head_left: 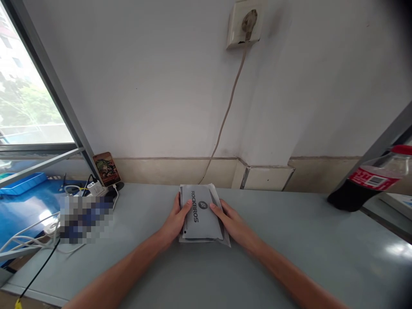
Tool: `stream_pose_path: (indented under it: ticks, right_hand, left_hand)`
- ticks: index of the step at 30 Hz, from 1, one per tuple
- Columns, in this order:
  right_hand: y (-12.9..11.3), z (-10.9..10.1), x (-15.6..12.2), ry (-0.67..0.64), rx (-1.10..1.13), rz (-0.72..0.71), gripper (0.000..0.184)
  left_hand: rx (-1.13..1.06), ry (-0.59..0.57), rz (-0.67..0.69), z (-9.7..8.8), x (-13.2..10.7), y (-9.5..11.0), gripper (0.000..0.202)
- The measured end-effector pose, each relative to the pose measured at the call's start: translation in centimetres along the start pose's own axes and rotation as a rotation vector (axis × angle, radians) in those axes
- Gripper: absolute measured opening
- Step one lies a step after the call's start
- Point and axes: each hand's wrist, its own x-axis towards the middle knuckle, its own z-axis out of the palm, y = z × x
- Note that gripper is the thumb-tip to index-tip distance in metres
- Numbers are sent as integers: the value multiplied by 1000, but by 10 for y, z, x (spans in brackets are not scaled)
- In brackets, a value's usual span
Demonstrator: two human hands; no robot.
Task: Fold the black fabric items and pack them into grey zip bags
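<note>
A flat grey packet [202, 214] printed with ROCKBROS lies in a clear plastic sleeve on the grey table [289, 249], near the wall. My left hand [175, 219] grips its left edge, thumb on top and fingers curled under. My right hand [231, 221] grips the right edge the same way, thumb resting on the packet's face. Both forearms reach in from the bottom of the view.
A cola bottle [370, 182] with a red label stands at the far right. A phone [107, 168] leans against the wall at the left beside a white charger [95, 187] and cables. A wall socket [243, 25] has a cord hanging down. A window is at the left.
</note>
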Motion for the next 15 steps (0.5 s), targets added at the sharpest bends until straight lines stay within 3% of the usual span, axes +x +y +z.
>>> stream_pose_path:
  ticks: [4, 8, 15]
  right_hand:
    - [-9, 4, -3, 88, 160, 76, 43]
    - [-13, 5, -6, 72, 304, 104, 42]
    - [-7, 4, -4, 124, 307, 92, 53]
  left_hand:
    - [-14, 15, -17, 1, 0, -2, 79]
    - [-58, -3, 0, 3, 3, -5, 73]
    - [-50, 44, -50, -1, 8, -10, 87]
